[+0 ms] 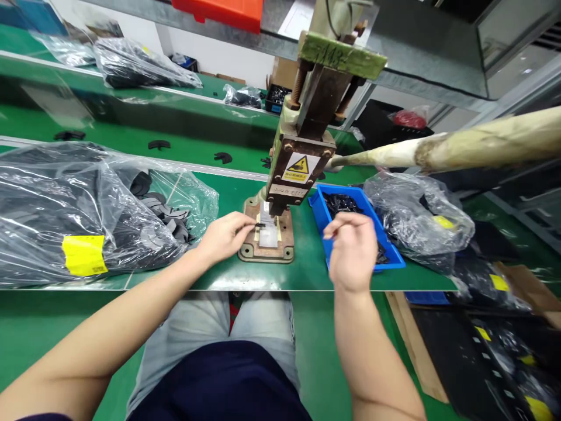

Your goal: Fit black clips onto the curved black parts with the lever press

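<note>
My left hand (225, 235) reaches in from the left, thumb and forefinger pinching the end of a small black part (262, 224). That part lies over the pale metal plate (268, 238) on the rusty base of a hand press (287, 169). The press ram stands just above and behind the part. My right hand (354, 251) is slightly blurred over the near left side of a blue tray (324, 219) of small black parts. Its fingers are curled in; whatever they hold, if anything, is hidden.
A big clear bag (35, 216) of dark curved pieces fills the left side. The press's long lever (482, 143) juts out to the right above another plastic bag (421, 216). Several black curved pieces (159, 144) lie on the green strip behind.
</note>
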